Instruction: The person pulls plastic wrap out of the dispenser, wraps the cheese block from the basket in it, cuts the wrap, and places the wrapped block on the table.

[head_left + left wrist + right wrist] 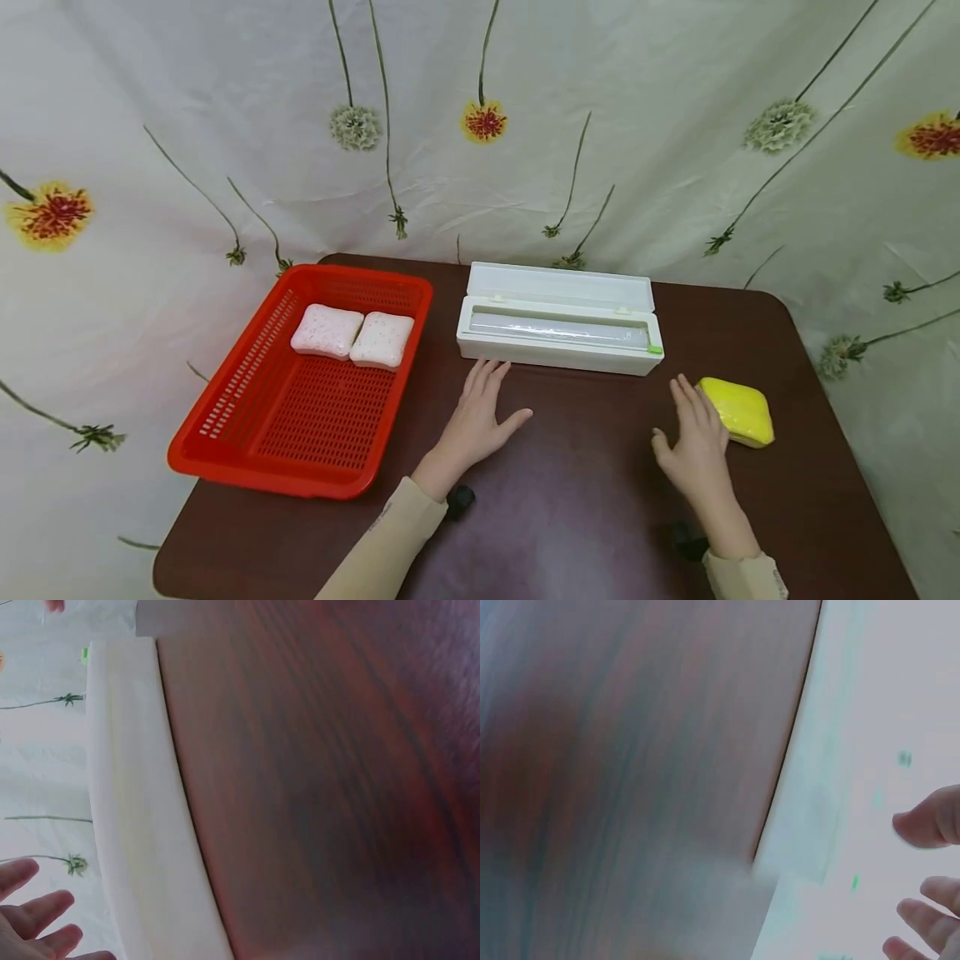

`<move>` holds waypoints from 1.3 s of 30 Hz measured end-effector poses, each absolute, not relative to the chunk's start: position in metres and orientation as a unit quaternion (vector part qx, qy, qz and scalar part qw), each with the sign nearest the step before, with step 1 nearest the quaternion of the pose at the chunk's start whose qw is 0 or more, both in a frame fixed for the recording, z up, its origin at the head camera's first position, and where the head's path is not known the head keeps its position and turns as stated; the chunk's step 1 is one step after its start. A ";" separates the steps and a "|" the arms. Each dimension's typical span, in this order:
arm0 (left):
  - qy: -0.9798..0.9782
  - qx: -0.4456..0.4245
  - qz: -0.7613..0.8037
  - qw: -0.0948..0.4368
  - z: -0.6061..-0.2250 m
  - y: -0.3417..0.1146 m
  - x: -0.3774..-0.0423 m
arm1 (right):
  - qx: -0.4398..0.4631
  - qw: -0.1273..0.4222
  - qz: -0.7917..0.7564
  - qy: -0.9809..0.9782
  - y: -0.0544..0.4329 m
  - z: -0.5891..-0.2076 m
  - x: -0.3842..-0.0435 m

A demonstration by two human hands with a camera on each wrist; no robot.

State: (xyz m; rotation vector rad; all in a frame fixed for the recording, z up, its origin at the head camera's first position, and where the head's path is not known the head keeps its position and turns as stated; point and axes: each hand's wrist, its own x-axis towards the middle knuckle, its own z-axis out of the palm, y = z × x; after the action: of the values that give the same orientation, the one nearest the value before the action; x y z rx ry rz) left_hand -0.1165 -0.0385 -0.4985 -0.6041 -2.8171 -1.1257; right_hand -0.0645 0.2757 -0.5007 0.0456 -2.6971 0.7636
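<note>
Red plastic basket (277, 481), at the left of the table (577, 500), holds two white blocks, one (327, 331) just beside the other (382, 339) near the far wall; the head view alone shows these three. Next, the left hand (472, 421) is released, thumb spread from the fingers, its fingertips near the front of the white box (558, 360); contact cannot be told. The box stands at the middle rear, its lid (562, 287) laid back and a roll (555, 327) inside; lid and roll show only from the head. A green tab (656, 350) sits at the box's right end. From the left wrist, the long front wall appears close up, meeting the table along a dark line, with fingertips at the lower left. From the right wrist, one end of the box is visible, and the parted thumb and fingers. That right hand (693, 442) is likewise released, overlapping in the head view the left edge of a yellow block (738, 411); whether they touch cannot be told. Flowered cloth (450, 192) hangs behind.
</note>
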 end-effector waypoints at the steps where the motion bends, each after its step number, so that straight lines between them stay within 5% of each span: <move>1: -0.913 -0.198 -0.357 0.032 -0.497 -0.038 -0.118 | 0.033 0.171 0.271 -0.947 0.264 -0.501 -0.065; 13: -0.933 -0.226 -0.250 0.125 -0.492 -0.034 -0.144 | 0.116 0.173 0.244 -0.947 0.208 -0.500 -0.091; 39: -0.944 -0.119 -0.293 0.094 -0.501 -0.051 -0.230 | 0.025 0.104 0.250 -0.962 0.265 -0.494 -0.186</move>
State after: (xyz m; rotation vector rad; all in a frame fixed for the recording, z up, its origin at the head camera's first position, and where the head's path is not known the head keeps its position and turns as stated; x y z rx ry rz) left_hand -0.2301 -0.0509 -0.5010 -0.3529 -2.7994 -0.8697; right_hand -0.1859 0.2647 -0.4945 0.0730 -2.8384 0.7377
